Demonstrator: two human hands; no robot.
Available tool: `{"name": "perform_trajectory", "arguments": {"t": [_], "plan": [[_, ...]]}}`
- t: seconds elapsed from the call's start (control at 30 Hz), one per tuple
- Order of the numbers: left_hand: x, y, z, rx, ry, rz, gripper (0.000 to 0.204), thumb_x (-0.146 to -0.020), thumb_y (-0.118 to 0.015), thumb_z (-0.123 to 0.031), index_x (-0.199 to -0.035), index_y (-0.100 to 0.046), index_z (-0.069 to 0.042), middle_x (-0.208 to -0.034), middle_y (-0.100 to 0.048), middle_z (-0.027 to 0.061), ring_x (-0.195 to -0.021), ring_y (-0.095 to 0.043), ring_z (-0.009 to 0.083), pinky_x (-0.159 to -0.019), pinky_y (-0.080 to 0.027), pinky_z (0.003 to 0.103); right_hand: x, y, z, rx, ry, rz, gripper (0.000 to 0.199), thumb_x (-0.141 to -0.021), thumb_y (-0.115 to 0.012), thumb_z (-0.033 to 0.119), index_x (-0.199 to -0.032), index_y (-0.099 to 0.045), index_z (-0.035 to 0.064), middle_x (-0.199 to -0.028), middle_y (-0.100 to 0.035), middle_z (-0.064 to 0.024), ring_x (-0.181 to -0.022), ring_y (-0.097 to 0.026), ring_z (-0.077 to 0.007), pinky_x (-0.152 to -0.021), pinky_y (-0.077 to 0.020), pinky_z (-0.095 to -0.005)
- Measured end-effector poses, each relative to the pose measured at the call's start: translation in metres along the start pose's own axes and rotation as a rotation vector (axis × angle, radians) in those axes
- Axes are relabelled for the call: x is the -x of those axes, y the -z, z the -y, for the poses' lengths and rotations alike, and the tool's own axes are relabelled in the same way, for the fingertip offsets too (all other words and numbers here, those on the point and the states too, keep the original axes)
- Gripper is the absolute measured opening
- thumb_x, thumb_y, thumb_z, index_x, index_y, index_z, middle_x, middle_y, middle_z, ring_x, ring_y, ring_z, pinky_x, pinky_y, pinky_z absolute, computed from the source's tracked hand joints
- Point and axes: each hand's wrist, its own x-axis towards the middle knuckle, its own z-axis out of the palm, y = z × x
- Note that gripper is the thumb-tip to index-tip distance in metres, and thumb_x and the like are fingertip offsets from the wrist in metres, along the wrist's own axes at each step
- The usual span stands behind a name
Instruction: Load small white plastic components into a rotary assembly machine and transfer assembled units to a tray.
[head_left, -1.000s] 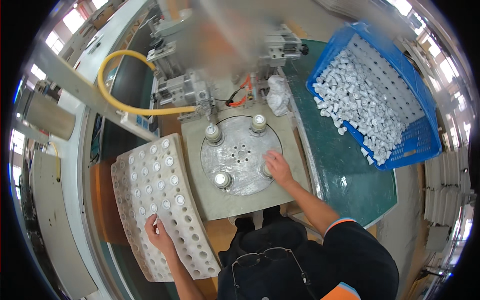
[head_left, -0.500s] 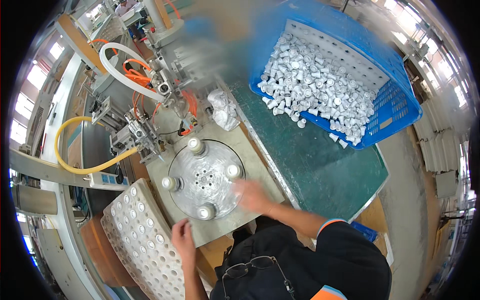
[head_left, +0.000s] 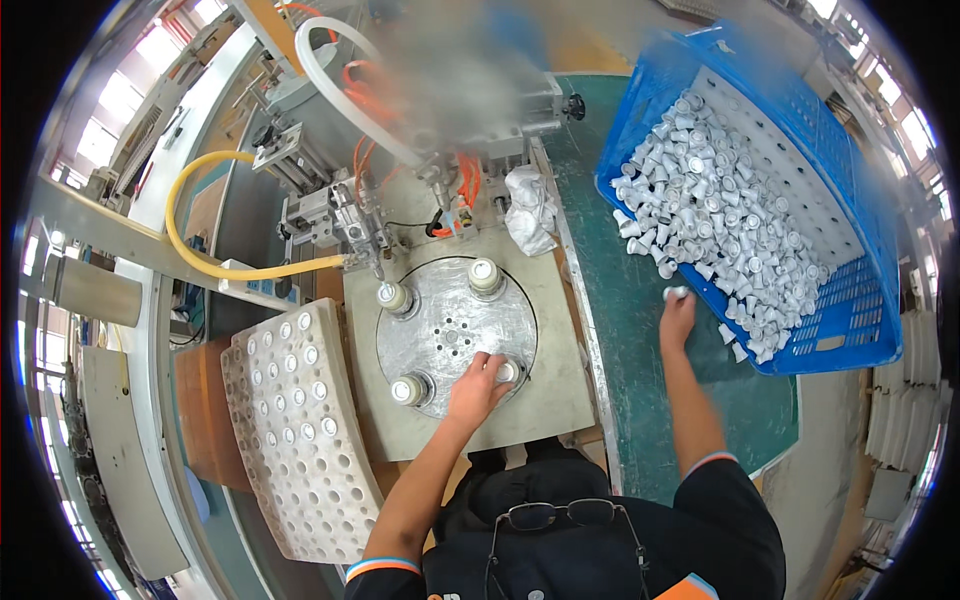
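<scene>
My left hand reaches over the round metal turntable. Its fingers are closed round a white round-topped part seated in the holder at the near right. Three other white parts sit in the remaining holders: one at the far right, one at the far left under a dispensing nozzle, and one at the near left. Out to the right, my right hand pinches a small white plastic part above the green tabletop, beside the heap of like parts.
A blue crate lies tipped on the green table, spilling white parts. At left stands a pale tray of holes, partly filled with white parts. Nozzles and a yellow hose surround the turntable's far side. A crumpled white cloth lies nearby.
My left hand has come from beside the tray onto the near-right part. My right hand has left the turntable for the heap and holds a part. The view has shifted, and the holders stand turned.
</scene>
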Motion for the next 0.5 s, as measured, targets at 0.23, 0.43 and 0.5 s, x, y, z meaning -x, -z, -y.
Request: {"name": "perform_trajectory", "arguments": {"t": [0.23,0.43,0.5], "plan": [[0.0,0.019,0.001,0.15,0.009,-0.144,0.036,-0.071,-0.069,-0.02,-0.1,-0.052,-0.007,-0.093,-0.059,0.0135,-0.076,-0.061,0.0335,-0.067,-0.05,0.042,0.163,-0.029,0.139,0.08,0.596,0.869,0.034,-0.089,-0.053,0.023,-0.121,-0.056,0.0122,-0.09,-0.062,-0.0138,-0.086,-0.059,-0.0265,-0.078,-0.0447,-0.0373],[0.027,0.046,0.026,0.139,0.121,-0.207,0.02,-0.073,-0.063,-0.013,-0.091,-0.055,-0.006,-0.078,-0.06,0.013,-0.071,-0.062,0.0293,-0.063,-0.049,0.037,0.193,-0.069,0.181,0.601,0.939,0.947,0.042,-0.085,-0.055,0.035,-0.124,-0.056,0.0185,-0.109,-0.058,-0.0123,-0.1,-0.053,-0.0254,-0.085,-0.0382,-0.041],[0.036,0.046,0.036,0.131,0.12,-0.241,0.019,-0.074,-0.064,-0.014,-0.089,-0.054,-0.006,-0.074,-0.06,0.0124,-0.069,-0.062,0.0278,-0.062,-0.048,0.036,0.2,-0.074,0.178,0.62,0.955,0.9,0.044,-0.085,-0.057,0.038,-0.124,-0.055,0.0184,-0.115,-0.056,-0.0117,-0.107,-0.05,-0.0255,-0.087,-0.0361,-0.041]]}}
